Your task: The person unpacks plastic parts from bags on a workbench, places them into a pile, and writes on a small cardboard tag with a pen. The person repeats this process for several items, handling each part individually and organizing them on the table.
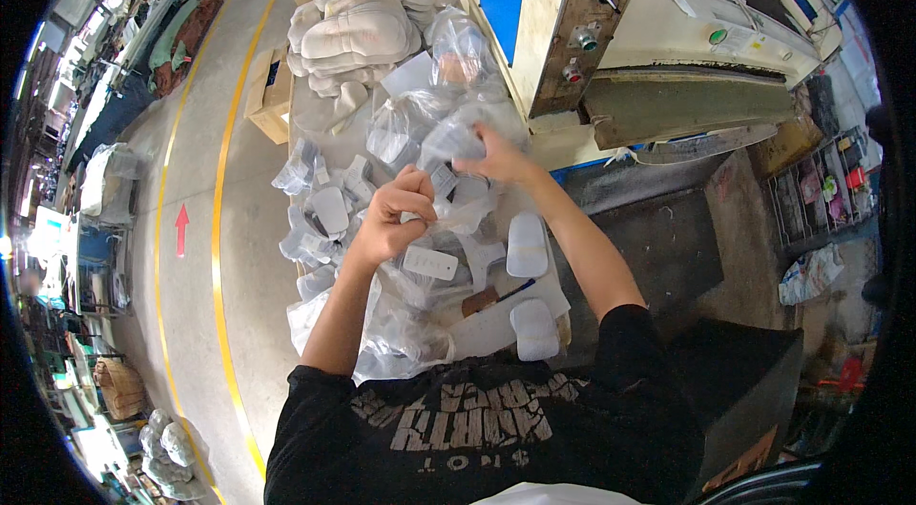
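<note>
My right hand (498, 160) reaches over the table and grips a stack of pale grey pieces (450, 141), which looks blurred. Thin clear plastic seems to surround that stack. Nearer to me and to the left, my left hand (396, 216) is closed with its fingers curled in. Whatever it may pinch is hidden. Beneath both hands lie clear plastic bags (401, 314) and bundles of pale cut pieces. A white tag-shaped plate with a small hole (430, 263) rests just below my left hand. Two small stacks of rounded white pieces (527, 246) sit along the right side.
A tall pile of beige shaped pads (358, 23) stands at the table's far end, beside a cardboard box (271, 97). To the right rises a machine with knobs on its post (584, 38). A walkway with yellow lines (221, 219) runs along the left.
</note>
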Action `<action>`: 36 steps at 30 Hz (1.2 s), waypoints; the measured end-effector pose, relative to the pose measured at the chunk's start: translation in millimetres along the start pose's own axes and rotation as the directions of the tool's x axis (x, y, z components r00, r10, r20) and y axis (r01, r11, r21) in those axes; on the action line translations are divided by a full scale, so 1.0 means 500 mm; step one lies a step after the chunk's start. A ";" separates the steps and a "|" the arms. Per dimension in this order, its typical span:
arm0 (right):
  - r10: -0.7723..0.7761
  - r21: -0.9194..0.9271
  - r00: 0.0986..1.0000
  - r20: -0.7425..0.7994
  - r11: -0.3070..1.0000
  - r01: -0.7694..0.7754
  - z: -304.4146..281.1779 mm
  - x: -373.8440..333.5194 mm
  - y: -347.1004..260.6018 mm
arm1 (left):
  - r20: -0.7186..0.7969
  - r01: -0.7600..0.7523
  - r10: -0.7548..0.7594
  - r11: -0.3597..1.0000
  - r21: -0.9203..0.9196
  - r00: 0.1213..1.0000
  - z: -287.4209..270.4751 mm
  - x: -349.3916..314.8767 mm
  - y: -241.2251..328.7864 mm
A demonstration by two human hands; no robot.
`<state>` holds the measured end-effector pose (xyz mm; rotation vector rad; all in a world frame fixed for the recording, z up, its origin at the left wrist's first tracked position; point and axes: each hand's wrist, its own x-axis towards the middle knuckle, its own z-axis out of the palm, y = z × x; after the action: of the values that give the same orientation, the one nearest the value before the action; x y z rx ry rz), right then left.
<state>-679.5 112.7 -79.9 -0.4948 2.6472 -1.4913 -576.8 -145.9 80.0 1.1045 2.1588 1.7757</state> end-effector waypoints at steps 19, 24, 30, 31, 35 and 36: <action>0.187 -0.599 0.949 0.253 0.801 0.002 -0.033 -0.131 -0.009 | -0.004 0.111 -0.114 0.952 0.286 0.993 0.033 -0.100 0.001; 0.038 0.215 0.999 0.003 0.976 -0.038 -0.074 -0.147 -0.074 | -0.310 0.499 -0.423 0.835 0.232 0.852 0.064 -0.097 0.014; 0.022 0.506 0.985 0.171 0.856 -0.107 -0.117 -0.218 -0.275 | -0.343 0.437 -0.360 0.882 0.179 0.868 0.103 -0.067 0.020; 0.016 0.529 0.978 0.207 0.839 -0.126 -0.114 -0.230 -0.285 | -0.354 0.409 -0.331 0.896 0.172 0.875 0.108 -0.070 -0.008; 0.056 0.225 0.998 0.025 0.972 -0.060 -0.084 -0.277 -0.276 | -0.410 0.396 -0.365 0.918 -0.009 0.836 0.118 -0.078 -0.050; 0.011 -0.039 0.997 -0.075 0.999 -0.014 -0.072 -0.298 -0.274 | -0.414 0.416 -0.398 0.908 -0.050 0.819 0.117 -0.083 -0.051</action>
<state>-512.5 122.2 39.2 -0.4326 2.7361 -1.4861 -527.2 -125.3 25.7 0.2246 2.4297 1.8803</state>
